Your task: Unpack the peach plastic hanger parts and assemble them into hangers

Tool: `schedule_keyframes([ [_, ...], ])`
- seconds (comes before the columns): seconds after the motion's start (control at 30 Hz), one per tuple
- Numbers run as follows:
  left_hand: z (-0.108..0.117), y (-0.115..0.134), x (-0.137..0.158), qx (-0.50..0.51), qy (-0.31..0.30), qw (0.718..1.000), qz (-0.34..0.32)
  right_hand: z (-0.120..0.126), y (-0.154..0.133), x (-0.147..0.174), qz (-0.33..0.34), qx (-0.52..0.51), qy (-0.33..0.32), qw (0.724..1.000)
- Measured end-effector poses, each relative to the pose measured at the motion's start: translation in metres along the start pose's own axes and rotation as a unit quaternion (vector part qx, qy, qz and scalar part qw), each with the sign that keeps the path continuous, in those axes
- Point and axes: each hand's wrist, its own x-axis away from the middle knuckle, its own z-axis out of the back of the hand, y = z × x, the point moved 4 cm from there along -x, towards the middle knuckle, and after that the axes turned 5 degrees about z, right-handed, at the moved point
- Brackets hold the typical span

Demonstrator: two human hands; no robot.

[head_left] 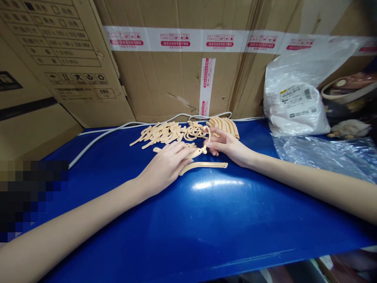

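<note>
My left hand (167,163) is closed around a flat beige plastic arm piece (195,153), most of which the fingers cover. In my right hand (225,146), thumb and fingers pinch a curved beige plastic hook (209,135). The hook's lower end meets the tip of the arm piece; whether they are joined I cannot tell. Just below the hands, a long, slightly bent beige strip (204,165) lies on the blue table (224,220). Behind the hands are a loose pile of beige arm pieces (161,133), several hooks (193,131) and a row of curved strips (228,126).
Large cardboard boxes (165,78) stand along the back and left. A white cable (100,143) runs behind the pile. At the right are a white plastic bag (297,102), a clear plastic sheet (318,155) and a dark bag with a light rim (338,96).
</note>
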Motion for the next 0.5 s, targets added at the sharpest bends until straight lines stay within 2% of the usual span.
schedule_keyframes([
  [0.5,-0.0013,-0.0012,0.0016,0.01,0.011,1.0,-0.021,0.0012,0.0033,-0.0004,0.002,0.015,-0.011,1.0],
])
